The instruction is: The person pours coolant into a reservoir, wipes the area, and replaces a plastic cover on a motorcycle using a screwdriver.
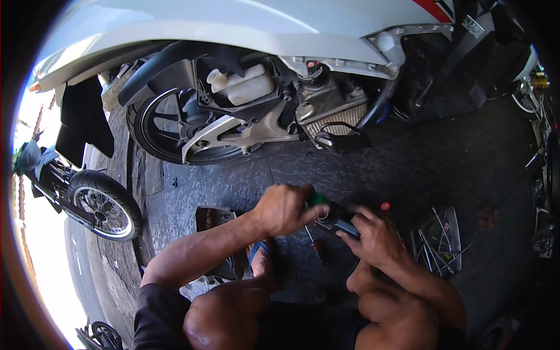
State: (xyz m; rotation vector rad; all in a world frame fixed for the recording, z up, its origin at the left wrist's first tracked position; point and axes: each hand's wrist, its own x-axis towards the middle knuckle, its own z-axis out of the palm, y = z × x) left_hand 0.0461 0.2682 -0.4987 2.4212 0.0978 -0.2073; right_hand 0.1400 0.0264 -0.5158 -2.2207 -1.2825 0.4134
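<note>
In front of my knees, my two hands hold a dark object with a green part and a blue-grey edge; it is blurred, and I cannot tell its kind. My left hand is curled closed at the green end, thumb pointing down along it. The fingers of my right hand wrap round its other end. On the floor below the object lies a screwdriver with a red and black handle. A small red cap lies beyond my right hand.
A white motor scooter stands ahead, its rear wheel, white plastic tank and engine exposed. Metal tools fill a tray on the right. A dark part lies by my left foot. Another motorcycle wheel is at left.
</note>
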